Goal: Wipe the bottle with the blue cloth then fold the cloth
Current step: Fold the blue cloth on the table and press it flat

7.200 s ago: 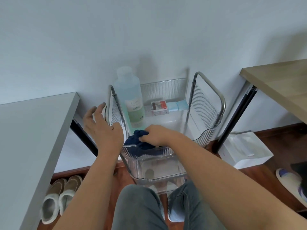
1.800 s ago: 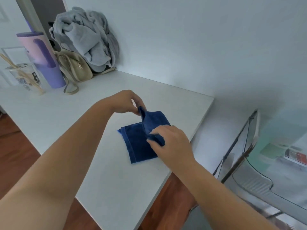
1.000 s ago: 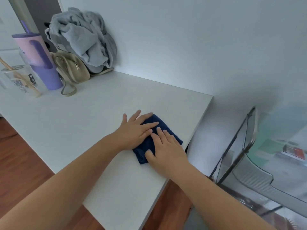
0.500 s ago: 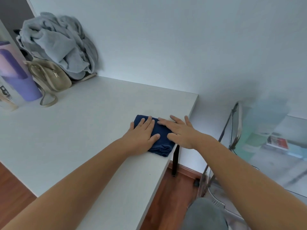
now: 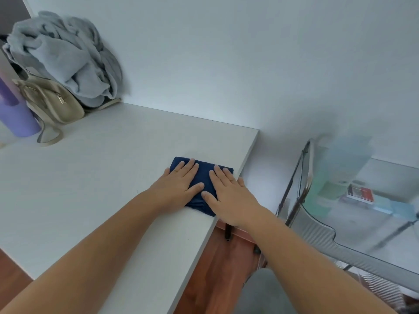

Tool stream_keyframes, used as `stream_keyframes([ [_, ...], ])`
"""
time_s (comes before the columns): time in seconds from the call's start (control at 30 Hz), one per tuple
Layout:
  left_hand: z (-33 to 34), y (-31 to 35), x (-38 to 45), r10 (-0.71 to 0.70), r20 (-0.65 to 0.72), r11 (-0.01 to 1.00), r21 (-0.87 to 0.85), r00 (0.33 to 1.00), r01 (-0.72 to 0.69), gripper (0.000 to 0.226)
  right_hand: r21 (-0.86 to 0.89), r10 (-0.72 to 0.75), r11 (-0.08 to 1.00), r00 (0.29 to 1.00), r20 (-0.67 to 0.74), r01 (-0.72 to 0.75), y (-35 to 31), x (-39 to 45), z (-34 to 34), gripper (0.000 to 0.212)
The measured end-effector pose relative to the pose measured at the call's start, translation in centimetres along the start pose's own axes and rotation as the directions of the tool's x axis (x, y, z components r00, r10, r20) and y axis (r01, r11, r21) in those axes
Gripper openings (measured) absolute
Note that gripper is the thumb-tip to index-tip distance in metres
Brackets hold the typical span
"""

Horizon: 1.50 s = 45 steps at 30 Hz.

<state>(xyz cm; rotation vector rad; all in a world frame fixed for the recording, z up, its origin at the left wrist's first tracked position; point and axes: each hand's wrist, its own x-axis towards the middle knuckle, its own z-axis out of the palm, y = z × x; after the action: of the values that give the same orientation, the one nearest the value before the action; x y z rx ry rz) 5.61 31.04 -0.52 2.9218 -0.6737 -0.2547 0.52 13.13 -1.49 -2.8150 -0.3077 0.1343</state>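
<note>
The blue cloth (image 5: 205,175) lies folded into a small rectangle at the right edge of the white desk (image 5: 108,168). My left hand (image 5: 179,185) lies flat on its left half, fingers spread. My right hand (image 5: 229,193) lies flat on its right half, fingers apart, wrist past the desk edge. Neither hand grips anything. The bottle (image 5: 340,166) is a blurred pale shape with a green label, standing in the clear cart (image 5: 322,232) to the right.
At the desk's far left corner lie a grey garment (image 5: 65,57), a beige bag (image 5: 52,103) and a purple tumbler (image 5: 15,109). Small boxes (image 5: 362,194) sit in the cart. Wooden floor (image 5: 222,264) shows between desk and cart.
The cloth went from being folded in my fingers to lying flat and smaller. Both palms now rest side by side on it; the right hand moved back from reaching across.
</note>
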Motion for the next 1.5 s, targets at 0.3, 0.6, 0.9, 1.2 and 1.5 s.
stream_keyframes([
  [0.3,-4.3,3.6,0.1,0.137,-0.098,0.979,-0.138,0.986,-0.149,0.079,0.466,0.106,0.884,0.96,-0.258,0.027,4.3,-4.4,-7.4,0.07],
  [0.6,-4.6,18.1,7.5,0.407,-0.124,0.86,-0.283,0.905,-0.425,0.079,0.352,0.409,0.911,0.574,-0.709,-0.214,16.7,-8.0,-18.3,0.035],
  [0.9,-0.9,25.8,12.8,0.036,-0.018,0.431,-0.902,0.999,-0.031,0.047,0.32,0.292,0.937,0.817,-0.497,-0.14,21.1,-8.0,-16.8,0.039],
  [1.2,0.7,27.0,12.7,0.01,-0.109,0.514,-0.852,0.994,-0.098,0.055,0.308,0.244,0.948,0.808,-0.537,-0.082,22.4,-5.0,-16.8,0.038],
  [1.5,1.8,26.9,13.6,-0.028,-0.156,0.543,-0.832,0.987,-0.117,0.056,0.289,0.267,0.949,0.799,-0.538,-0.122,24.4,-2.4,-17.3,0.038],
])
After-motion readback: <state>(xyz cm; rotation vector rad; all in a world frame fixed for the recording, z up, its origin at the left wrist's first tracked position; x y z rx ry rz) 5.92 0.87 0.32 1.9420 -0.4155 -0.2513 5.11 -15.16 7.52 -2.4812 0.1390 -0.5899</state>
